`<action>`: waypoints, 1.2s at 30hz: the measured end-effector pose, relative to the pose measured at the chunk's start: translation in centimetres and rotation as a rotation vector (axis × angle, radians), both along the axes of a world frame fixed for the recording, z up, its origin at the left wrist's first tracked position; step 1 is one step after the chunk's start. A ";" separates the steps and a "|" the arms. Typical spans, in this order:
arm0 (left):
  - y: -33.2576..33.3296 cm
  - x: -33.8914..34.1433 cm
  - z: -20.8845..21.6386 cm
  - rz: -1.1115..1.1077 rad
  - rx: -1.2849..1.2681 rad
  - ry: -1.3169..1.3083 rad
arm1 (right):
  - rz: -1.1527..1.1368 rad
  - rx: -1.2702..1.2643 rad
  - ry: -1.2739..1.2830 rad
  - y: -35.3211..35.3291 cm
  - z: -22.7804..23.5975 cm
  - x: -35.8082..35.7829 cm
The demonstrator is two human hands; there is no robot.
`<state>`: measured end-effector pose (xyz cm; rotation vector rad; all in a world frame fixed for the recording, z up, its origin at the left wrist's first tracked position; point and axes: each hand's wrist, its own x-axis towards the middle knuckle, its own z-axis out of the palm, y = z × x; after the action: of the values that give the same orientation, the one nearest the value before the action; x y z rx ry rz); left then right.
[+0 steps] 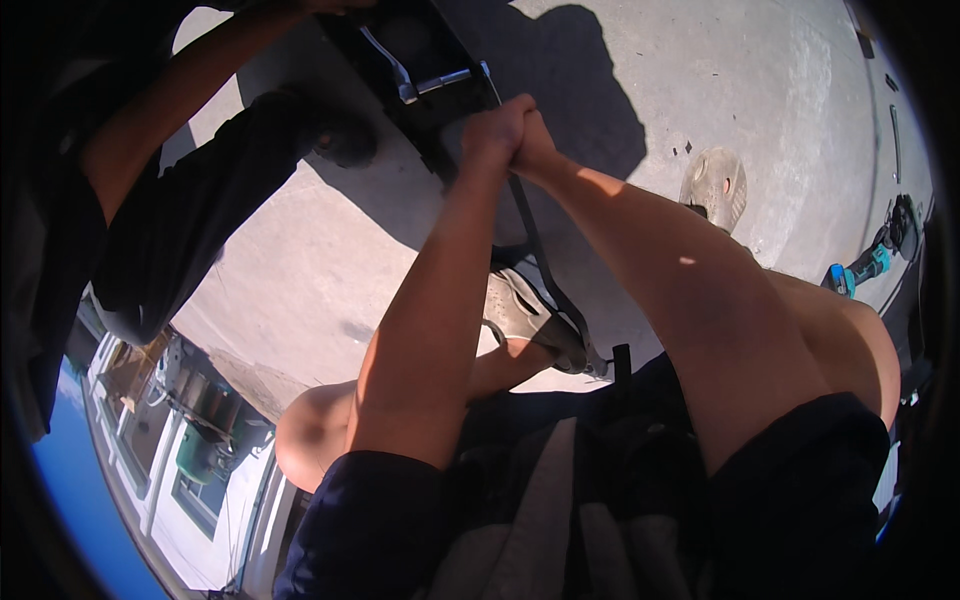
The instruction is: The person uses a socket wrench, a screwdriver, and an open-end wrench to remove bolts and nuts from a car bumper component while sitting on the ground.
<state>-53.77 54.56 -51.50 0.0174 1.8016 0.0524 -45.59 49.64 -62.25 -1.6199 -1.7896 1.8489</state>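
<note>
Left hand (490,130): closed tight round the top end of a long dark bar, pressed against the other hand.
Right hand (532,140): wrapped shut on the same end, knuckles touching the left.
Long dark bar (532,248): thin metal lever, running from the clasped hands down toward the sandalled foot; its lower end is lost in shadow.
Handling: likely stiff, fairly heavy and hard-edged; the best hold looks to be the far end, both hands stacked, where leverage is greatest.
Sandalled foot (525,315): planted beside the bar.
Dark metal frame (420,60): beyond the hands, with a bright wrench-like handle (440,80) lying on it.
Other person's arm (170,100): upper left, reaching to the frame.
Cordless tool (860,268): teal, well apart at right on the concrete floor (720,70).
</note>
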 end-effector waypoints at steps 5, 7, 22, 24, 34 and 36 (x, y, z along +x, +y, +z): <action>-1.1 3.7 -1.5 -0.294 -0.027 0.428 | 0.118 0.011 0.186 0.7 -1.8 2.6; -1.1 4.5 -2.4 -0.319 -0.031 0.418 | 0.023 -0.116 0.300 -0.5 -4.6 3.8; -3.9 4.7 -4.6 -0.180 0.046 0.572 | 0.028 0.015 -0.015 1.5 0.7 2.4; -6.1 6.0 -3.8 -0.185 0.147 0.537 | -0.032 -0.183 -0.085 1.9 1.1 2.0; -4.8 6.8 -3.3 -0.042 0.121 0.361 | 0.144 -0.054 -0.134 2.3 1.9 2.2; -4.7 5.5 -2.6 -0.021 -0.001 0.455 | 0.276 0.251 -0.004 0.5 1.4 0.7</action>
<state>-48.26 49.86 -54.15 0.0510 2.2556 0.0342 -44.91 50.16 -60.85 -1.3458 -2.2374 1.6298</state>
